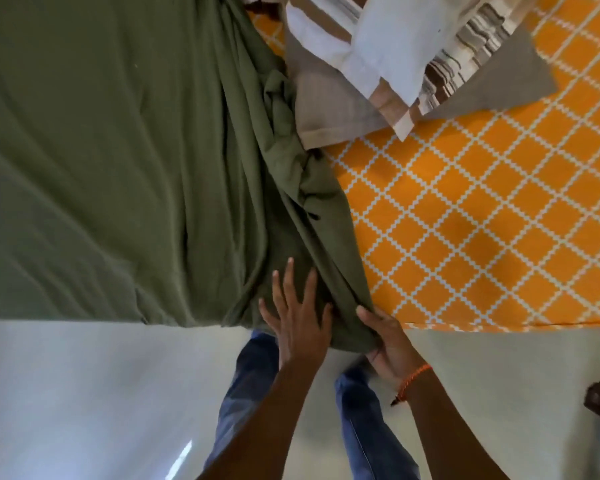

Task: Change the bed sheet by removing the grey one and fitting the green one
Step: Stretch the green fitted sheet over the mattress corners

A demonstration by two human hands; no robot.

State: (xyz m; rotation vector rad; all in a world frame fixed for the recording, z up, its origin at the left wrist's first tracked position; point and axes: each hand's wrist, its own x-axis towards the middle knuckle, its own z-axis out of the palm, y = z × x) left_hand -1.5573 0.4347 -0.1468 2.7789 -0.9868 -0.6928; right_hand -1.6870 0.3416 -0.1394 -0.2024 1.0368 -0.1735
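Green sheet: the green sheet (101,161) is a plain olive-green cloth, spread smooth over the left part of the bed and gathered into long folds and a bunched ridge along its right edge.
Mattress: the orange mattress (482,209), with a white lattice pattern, lies bare to the right of the sheet.
Left hand: the left hand (300,318) lies flat on the sheet near the bed's near edge, fingers straight and spread.
Right hand: the right hand (390,344) grips the sheet's corner at the bed's edge, thumb on top and fingers curled under; an orange thread band (413,381) circles the wrist.
Other bedding: a heap of grey, white and striped cloth (378,57) lies at the far end of the mattress.
Writing: no readable label or brand shows.
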